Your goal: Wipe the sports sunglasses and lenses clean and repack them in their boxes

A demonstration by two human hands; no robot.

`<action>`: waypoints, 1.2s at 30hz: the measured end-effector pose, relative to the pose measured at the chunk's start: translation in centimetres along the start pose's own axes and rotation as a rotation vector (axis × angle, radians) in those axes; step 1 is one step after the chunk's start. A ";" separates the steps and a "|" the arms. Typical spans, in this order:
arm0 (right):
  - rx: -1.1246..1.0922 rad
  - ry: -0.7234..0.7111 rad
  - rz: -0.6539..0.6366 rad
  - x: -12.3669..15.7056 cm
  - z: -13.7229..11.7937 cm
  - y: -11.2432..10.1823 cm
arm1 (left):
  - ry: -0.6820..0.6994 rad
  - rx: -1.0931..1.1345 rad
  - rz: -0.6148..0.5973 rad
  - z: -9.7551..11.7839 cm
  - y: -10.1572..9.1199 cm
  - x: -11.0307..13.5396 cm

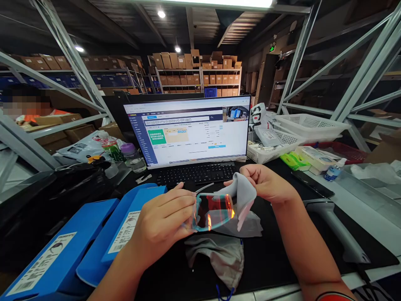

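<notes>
My left hand [163, 219] grips a pair of teal-framed sports glasses [213, 212] with a mirrored orange lens, holding them up over the black desk mat [275, 251]. My right hand [266, 182] pinches a grey cloth [242, 196], which presses against the far end of the lens. One thin temple arm sticks out behind the frame toward the keyboard. Below the glasses lie a clear plastic bag [249, 225] and a grey drawstring pouch [217, 257] with a blue cord.
Two blue product boxes [59, 246] with white labels lie at the left, beside a black bag. Ahead stand a keyboard [196, 173] and a lit monitor [188, 131]. A handheld barcode scanner [332, 225] lies at the right, near white plastic baskets [308, 127]. A person [28, 106] sits at the far left.
</notes>
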State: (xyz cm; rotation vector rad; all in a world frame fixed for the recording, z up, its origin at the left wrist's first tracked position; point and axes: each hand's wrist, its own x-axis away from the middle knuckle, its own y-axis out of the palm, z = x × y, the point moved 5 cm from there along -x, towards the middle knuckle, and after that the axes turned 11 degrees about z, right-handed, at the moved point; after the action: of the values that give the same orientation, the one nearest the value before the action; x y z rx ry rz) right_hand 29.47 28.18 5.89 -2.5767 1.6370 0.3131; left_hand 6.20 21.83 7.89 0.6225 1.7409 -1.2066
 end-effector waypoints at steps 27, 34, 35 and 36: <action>0.496 -0.146 0.181 -0.5 1.4 5.6 | 0.076 -0.163 -0.228 1.1 3.1 1.0; 0.373 -0.093 -0.288 0.0 1.0 3.5 | 0.072 -0.100 -0.203 1.5 2.1 0.5; 0.399 -0.110 -0.268 0.0 1.0 3.9 | 0.073 -0.107 -0.198 1.7 2.3 0.5; 0.423 -0.117 -0.221 0.1 1.0 4.5 | 0.079 -0.120 -0.189 2.0 2.5 0.4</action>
State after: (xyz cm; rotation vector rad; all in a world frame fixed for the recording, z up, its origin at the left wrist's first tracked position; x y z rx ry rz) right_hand 25.35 26.36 5.08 -2.3339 1.2084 0.0869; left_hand 8.74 20.99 6.16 0.4474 1.9587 -1.2076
